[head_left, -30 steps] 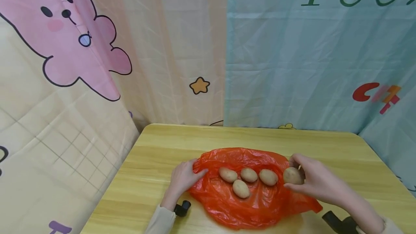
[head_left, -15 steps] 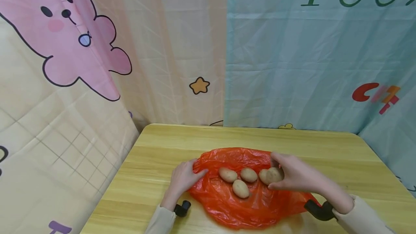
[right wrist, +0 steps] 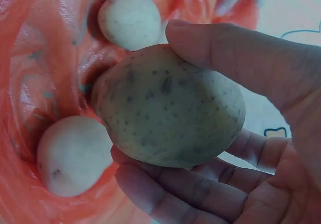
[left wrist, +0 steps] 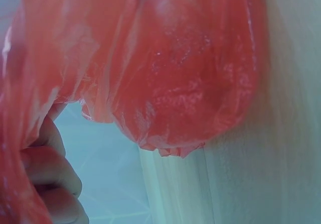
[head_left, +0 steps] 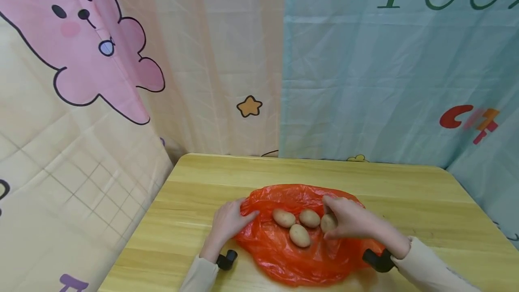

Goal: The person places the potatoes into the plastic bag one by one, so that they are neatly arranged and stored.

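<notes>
In the head view my left hand [head_left: 230,220] holds the left edge of a red plastic bag [head_left: 279,260] between thumb and fingers. The left wrist view has its curled fingers [left wrist: 52,171] beside the bag's film [left wrist: 185,83]. On the right, my right hand [head_left: 348,220] grips a speckled potato [right wrist: 173,106], thumb on one side and fingers on the other. It is over the bag, close to three potatoes lying there: a left one [head_left: 284,218], a middle one [head_left: 310,218] and a front one [head_left: 300,236]. Behind the held potato, part of another is hidden in the right wrist view.
The bag lies on a light wooden table [head_left: 194,179]. Printed curtains [head_left: 336,80] hang at its back and left. A black wrist mount [head_left: 227,259] sits on the left wrist, and another mount [head_left: 378,260] on the right.
My right hand has moved left with the potato, from the bag's right edge to beside the other potatoes. My left hand has stayed on the bag.
</notes>
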`<action>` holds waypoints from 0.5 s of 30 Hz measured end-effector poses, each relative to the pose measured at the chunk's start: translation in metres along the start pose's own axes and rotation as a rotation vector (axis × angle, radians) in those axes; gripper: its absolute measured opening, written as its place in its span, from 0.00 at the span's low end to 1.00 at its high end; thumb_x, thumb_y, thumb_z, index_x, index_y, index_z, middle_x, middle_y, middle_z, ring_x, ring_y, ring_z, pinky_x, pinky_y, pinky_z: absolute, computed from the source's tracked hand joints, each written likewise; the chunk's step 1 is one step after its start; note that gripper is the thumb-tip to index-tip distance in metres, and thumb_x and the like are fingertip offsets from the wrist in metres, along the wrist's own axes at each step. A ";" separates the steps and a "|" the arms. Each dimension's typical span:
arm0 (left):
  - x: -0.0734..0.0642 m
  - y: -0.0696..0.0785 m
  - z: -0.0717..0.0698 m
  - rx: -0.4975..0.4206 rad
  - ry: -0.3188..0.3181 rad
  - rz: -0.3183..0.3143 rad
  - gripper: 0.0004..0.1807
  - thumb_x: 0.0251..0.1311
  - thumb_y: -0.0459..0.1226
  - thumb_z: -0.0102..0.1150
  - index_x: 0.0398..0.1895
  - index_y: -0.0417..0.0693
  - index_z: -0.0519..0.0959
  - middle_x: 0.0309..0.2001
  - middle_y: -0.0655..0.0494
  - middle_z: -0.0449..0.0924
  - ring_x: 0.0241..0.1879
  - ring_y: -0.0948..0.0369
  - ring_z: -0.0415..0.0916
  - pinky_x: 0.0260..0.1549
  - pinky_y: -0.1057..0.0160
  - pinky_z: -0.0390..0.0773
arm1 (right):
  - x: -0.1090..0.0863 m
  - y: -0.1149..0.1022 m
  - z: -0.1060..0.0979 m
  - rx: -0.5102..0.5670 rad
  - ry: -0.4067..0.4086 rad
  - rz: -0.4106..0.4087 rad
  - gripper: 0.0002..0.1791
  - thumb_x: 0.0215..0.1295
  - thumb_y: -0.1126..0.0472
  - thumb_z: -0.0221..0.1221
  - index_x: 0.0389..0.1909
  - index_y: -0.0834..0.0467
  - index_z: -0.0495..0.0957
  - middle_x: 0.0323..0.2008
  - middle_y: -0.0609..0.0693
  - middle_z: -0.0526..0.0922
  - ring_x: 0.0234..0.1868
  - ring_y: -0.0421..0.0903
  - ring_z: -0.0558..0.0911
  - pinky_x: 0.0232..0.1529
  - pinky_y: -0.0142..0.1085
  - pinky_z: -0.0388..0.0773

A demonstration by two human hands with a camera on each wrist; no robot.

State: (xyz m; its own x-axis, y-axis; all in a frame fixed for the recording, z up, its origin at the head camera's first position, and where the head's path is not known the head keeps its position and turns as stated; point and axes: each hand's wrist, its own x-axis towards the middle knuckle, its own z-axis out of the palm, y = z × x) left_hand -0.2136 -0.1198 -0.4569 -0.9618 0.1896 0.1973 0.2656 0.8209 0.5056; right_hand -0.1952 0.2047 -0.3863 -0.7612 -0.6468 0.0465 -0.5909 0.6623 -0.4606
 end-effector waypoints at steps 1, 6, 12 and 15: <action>0.000 0.000 0.000 0.001 0.000 0.003 0.27 0.55 0.54 0.63 0.50 0.44 0.80 0.37 0.54 0.83 0.32 0.59 0.78 0.31 0.56 0.75 | 0.001 0.001 0.002 0.003 -0.011 0.004 0.26 0.42 0.56 0.75 0.29 0.52 0.65 0.21 0.40 0.66 0.22 0.37 0.66 0.23 0.31 0.64; 0.000 -0.001 0.001 0.007 0.000 0.002 0.28 0.55 0.55 0.62 0.50 0.44 0.80 0.36 0.55 0.83 0.31 0.60 0.77 0.30 0.58 0.75 | 0.003 0.005 0.010 0.028 -0.060 0.009 0.25 0.42 0.56 0.75 0.29 0.52 0.65 0.21 0.40 0.67 0.22 0.37 0.66 0.23 0.31 0.63; 0.000 -0.001 0.000 0.011 -0.001 0.002 0.28 0.55 0.55 0.62 0.50 0.43 0.80 0.35 0.54 0.83 0.30 0.60 0.78 0.29 0.58 0.75 | 0.007 0.007 0.017 0.021 -0.070 0.017 0.23 0.41 0.58 0.74 0.29 0.52 0.66 0.19 0.40 0.67 0.21 0.37 0.66 0.23 0.31 0.64; 0.001 0.000 0.000 0.012 -0.006 0.006 0.29 0.55 0.55 0.63 0.50 0.43 0.80 0.36 0.53 0.83 0.30 0.59 0.78 0.29 0.57 0.75 | 0.008 0.009 0.021 0.017 -0.073 0.024 0.22 0.42 0.59 0.72 0.29 0.51 0.66 0.19 0.40 0.67 0.21 0.37 0.67 0.23 0.31 0.65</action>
State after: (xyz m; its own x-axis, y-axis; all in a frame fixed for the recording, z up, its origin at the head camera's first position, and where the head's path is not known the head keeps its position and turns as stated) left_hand -0.2144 -0.1200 -0.4564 -0.9607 0.1974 0.1953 0.2702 0.8263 0.4942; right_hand -0.2006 0.1979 -0.4081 -0.7530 -0.6573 -0.0294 -0.5677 0.6716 -0.4761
